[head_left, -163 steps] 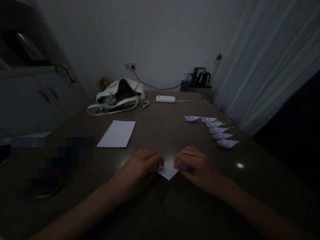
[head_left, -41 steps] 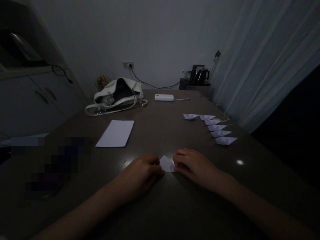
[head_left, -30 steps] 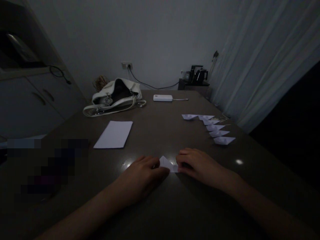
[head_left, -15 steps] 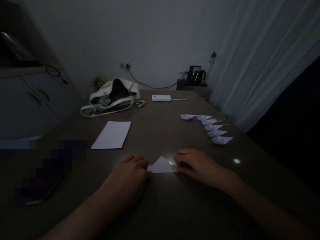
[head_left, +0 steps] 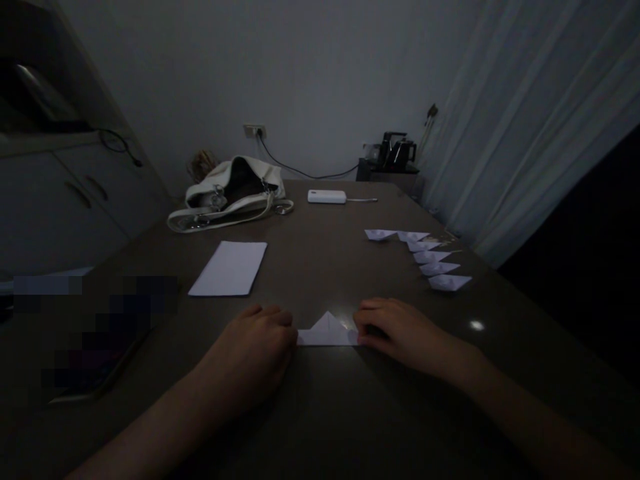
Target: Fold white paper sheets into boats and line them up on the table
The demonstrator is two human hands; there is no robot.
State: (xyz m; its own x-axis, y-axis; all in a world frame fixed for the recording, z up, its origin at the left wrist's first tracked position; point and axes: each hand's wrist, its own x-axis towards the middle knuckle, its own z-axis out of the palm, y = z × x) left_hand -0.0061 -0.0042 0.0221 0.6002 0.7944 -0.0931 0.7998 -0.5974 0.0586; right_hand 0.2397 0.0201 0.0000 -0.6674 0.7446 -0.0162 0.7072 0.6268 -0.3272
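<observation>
A small folded white paper (head_left: 327,333), with a peak in the middle and a flat strip along its base, lies on the table in front of me. My left hand (head_left: 263,340) is closed at its left end, the fingertips partly hidden behind the knuckles. At the opposite end, thumb and fingers of my right hand (head_left: 387,327) pinch the strip. Several folded paper boats (head_left: 440,268) stand in a row to the right, beyond my right hand. A stack of white paper (head_left: 230,269) lies past my left hand.
A white handbag (head_left: 235,190) rests at the table's (head_left: 320,253) far left. Near the back edge lies a white power bank (head_left: 327,197) with a short cable. A blurred-out device (head_left: 105,367) is at the left. A black kettle (head_left: 401,155) stands beyond the table.
The whole view has shifted slightly to the right. My left thumb, visible before at the paper's left end, is now tucked out of sight. The right hand keeps its pinch.
</observation>
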